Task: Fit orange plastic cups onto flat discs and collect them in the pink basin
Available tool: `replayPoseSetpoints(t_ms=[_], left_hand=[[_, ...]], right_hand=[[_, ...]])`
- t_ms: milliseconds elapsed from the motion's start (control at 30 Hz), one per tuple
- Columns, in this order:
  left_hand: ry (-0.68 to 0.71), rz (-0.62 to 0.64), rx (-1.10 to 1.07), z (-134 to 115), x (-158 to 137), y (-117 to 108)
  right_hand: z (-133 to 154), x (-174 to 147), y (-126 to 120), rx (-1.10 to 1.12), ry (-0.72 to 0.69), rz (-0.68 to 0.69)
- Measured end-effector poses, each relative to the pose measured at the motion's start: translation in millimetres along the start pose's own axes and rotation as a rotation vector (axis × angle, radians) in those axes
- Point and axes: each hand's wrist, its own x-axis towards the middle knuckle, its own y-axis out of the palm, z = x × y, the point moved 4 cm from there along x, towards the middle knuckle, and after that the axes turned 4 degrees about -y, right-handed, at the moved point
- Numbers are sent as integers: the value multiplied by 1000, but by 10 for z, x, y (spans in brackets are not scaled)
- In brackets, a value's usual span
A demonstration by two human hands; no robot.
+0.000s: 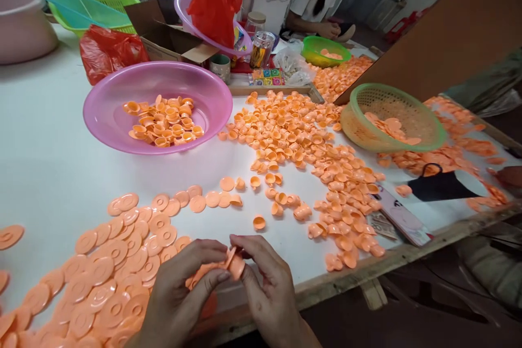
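Observation:
Near the table's front edge my two hands meet around small orange plastic pieces. My left hand (179, 288) pinches a toy saucer (230, 255), seen nearly edge-on. Thumb and fingers of my right hand (272, 289) close on a toy cup (237, 268), which is against the saucer; whether the two are joined I cannot tell. Loose saucers (100, 272) spread over the table on the left. A large heap of cups (293, 130) runs from the middle to the right, with a single cup (259, 222) just beyond my hands. Cups on saucers (167, 119) lie in a pink basin (98, 119).
A green colander (424, 114) with orange pieces stands right, near a black mask (444, 185) and a phone (402, 215). A cardboard panel (428, 32) leans there. Behind are an open carton (159, 38), red bags (110, 51) and another person's hand (328, 30) by a green bowl (314, 54).

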Motion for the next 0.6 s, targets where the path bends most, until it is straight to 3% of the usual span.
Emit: replayPoseSetpoints(t_ms=[400,600], left_hand=[[-252,6,-170,270,-147,276],[-165,20,-88,228,-178,289]], right_hand=[[-199,-48,101,-146,78,-43],[-172,-121,112,-197,15,-118]])
